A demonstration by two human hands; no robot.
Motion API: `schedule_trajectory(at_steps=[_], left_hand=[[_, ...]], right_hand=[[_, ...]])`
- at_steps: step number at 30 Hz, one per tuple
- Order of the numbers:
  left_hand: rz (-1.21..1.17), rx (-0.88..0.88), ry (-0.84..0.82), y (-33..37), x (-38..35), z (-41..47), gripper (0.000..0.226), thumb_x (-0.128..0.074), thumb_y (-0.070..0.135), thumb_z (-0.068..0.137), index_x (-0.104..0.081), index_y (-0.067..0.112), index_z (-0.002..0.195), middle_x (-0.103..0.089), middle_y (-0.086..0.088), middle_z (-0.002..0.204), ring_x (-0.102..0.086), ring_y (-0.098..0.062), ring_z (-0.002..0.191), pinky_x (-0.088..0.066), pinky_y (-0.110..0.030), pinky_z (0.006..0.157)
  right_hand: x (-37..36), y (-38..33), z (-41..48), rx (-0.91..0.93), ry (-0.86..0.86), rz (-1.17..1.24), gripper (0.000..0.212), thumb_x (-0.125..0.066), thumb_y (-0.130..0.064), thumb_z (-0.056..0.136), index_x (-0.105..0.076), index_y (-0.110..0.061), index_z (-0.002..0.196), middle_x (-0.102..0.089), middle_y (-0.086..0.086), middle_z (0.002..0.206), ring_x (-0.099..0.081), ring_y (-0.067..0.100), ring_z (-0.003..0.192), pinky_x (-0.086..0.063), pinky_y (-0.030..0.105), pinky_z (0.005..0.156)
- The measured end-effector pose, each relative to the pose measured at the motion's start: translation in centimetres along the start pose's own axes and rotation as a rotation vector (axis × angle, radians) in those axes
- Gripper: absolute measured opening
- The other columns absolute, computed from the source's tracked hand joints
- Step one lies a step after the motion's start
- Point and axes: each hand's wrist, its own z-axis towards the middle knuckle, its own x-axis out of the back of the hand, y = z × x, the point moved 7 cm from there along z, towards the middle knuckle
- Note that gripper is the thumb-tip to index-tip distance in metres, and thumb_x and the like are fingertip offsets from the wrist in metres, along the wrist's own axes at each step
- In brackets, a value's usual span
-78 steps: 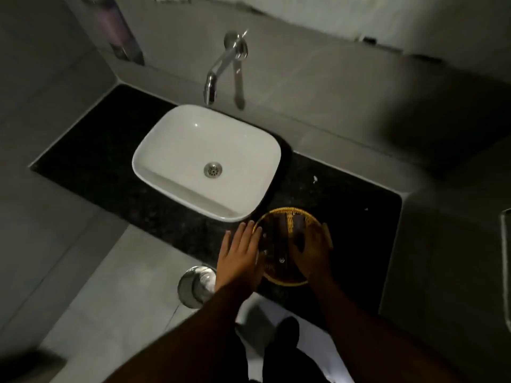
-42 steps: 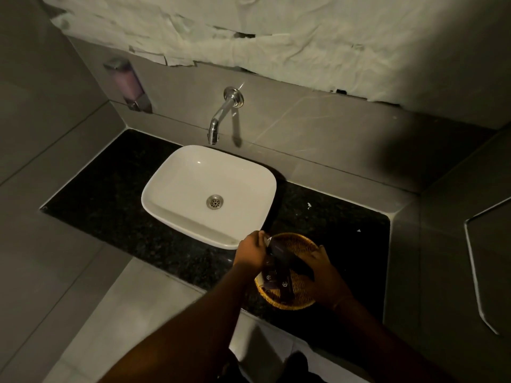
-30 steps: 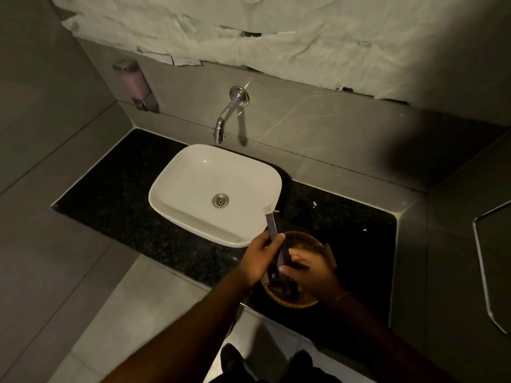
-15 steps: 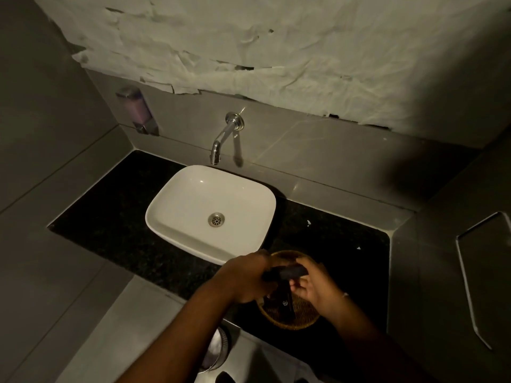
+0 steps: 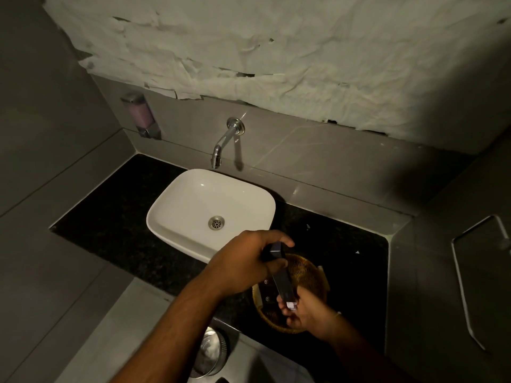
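Note:
A long dark slim box (image 5: 281, 281) hangs above a round woven basket (image 5: 307, 275) on the black counter, right of the sink. My left hand (image 5: 246, 262) grips the box's far end, fingers curled round it. My right hand (image 5: 304, 310) pinches its near end over the basket's front. More dark slim items (image 5: 266, 291) lie in the basket's left part, partly hidden by my hands.
A white basin (image 5: 193, 205) sits on the black counter (image 5: 110, 219), a chrome tap (image 5: 221, 147) above it. A soap dispenser (image 5: 139, 116) hangs on the left wall. A metal bin (image 5: 210, 352) stands on the floor below. Grey tiled walls close in left and right.
The dark box was lifted out of the basket with both hands. It has turned from lying crosswise between my hands to pointing away from me. My view has tilted up a little.

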Motion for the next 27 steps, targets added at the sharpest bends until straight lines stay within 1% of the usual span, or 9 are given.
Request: schedule_trajectory(at_steps=[3,7,10,13,15,19,21,25,27], left_hand=[[-0.060,-0.019,0.071,-0.1,0.4,-0.1,0.037,-0.078,0.031,0.095,-0.067,0.045,0.127,-0.074,0.020,0.114,-0.072,0.005,0.092,-0.065,-0.029,0.078],[-0.165,-0.002,0.142,-1.5,1.5,-0.2,0.030,-0.079,0.029,0.094,-0.071,0.043,0.120,-0.075,0.018,0.108,-0.077,-0.008,0.098,-0.066,-0.038,0.089],[-0.226,0.010,0.223,-3.0,3.0,-1.1,0.021,-0.082,0.024,0.092,-0.076,0.035,0.109,-0.076,0.013,0.103,-0.077,-0.012,0.095,-0.064,-0.024,0.085],[-0.348,0.069,0.305,-5.6,4.3,-2.8,0.014,-0.084,0.012,0.090,-0.078,0.018,0.102,-0.077,-0.002,0.095,-0.079,-0.023,0.086,-0.065,-0.031,0.080],[-0.438,0.124,0.358,-7.6,4.9,-4.4,0.014,-0.084,0.005,0.088,-0.077,0.008,0.100,-0.077,-0.007,0.089,-0.079,-0.022,0.077,-0.066,-0.030,0.074],[-0.621,0.221,0.534,-12.3,5.7,-9.2,0.017,-0.082,0.002,0.086,-0.074,-0.004,0.100,-0.067,-0.031,0.093,-0.077,-0.024,0.077,-0.067,-0.028,0.072],[-0.748,0.307,0.638,-15.4,6.0,-12.4,0.018,-0.081,0.006,0.088,-0.074,-0.001,0.102,-0.066,-0.034,0.095,-0.078,-0.028,0.077,-0.068,-0.031,0.075],[-1.200,0.549,0.668,-21.6,3.0,-19.0,0.035,-0.097,0.023,0.071,-0.076,0.013,0.097,-0.077,-0.022,0.112,-0.083,-0.033,0.097,-0.069,-0.039,0.084],[-1.426,0.625,0.565,-23.4,-0.2,-21.6,0.056,-0.103,0.024,0.064,-0.078,0.009,0.112,-0.075,-0.022,0.130,-0.078,-0.037,0.115,-0.068,-0.041,0.089]], right_hand=[[-0.8,0.6,-0.8,-0.024,-0.026,-0.076,0.055,-0.032,-0.049,0.103,-0.066,-0.014,0.078,-0.061,0.001,0.071,-0.053,0.012,0.058,-0.042,0.022,0.052],[-1.3,0.8,-0.6,-0.006,-0.067,-0.068,0.067,-0.030,-0.050,0.104,-0.046,-0.016,0.049,-0.041,-0.003,0.043,-0.035,0.008,0.031,-0.027,0.018,0.036],[-0.9,0.3,0.3,0.025,-0.077,-0.055,0.074,-0.027,-0.052,0.105,-0.041,-0.017,0.041,-0.035,-0.003,0.036,-0.030,0.009,0.026,-0.023,0.017,0.032],[0.0,-0.4,1.0,0.062,-0.038,-0.156,0.067,-0.035,-0.065,0.096,-0.042,-0.015,0.051,-0.035,-0.004,0.040,-0.029,0.009,0.030,-0.021,0.016,0.037],[1.0,-1.1,1.3,0.119,0.058,-0.255,0.057,-0.046,-0.061,0.094,-0.045,-0.016,0.058,-0.037,-0.007,0.042,-0.028,0.006,0.032,-0.020,0.015,0.039],[1.2,-1.9,0.9,0.094,0.125,-0.492,0.066,-0.048,-0.061,0.095,-0.045,-0.018,0.045,-0.039,-0.003,0.040,-0.031,0.011,0.032,-0.026,0.019,0.042],[1.2,-2.3,0.2,0.084,0.173,-0.526,0.066,-0.050,-0.066,0.091,-0.045,-0.018,0.044,-0.039,-0.002,0.041,-0.031,0.012,0.032,-0.027,0.018,0.040],[1.6,-2.8,-0.1,0.203,0.277,-0.414,0.046,-0.060,-0.048,0.095,-0.051,-0.017,0.062,-0.044,-0.007,0.033,-0.038,0.002,0.023,-0.030,0.015,0.030],[0.9,-2.9,0.1,0.197,0.288,-0.394,0.045,-0.060,-0.049,0.094,-0.052,-0.018,0.062,-0.044,-0.008,0.036,-0.038,0.004,0.026,-0.030,0.015,0.032]])
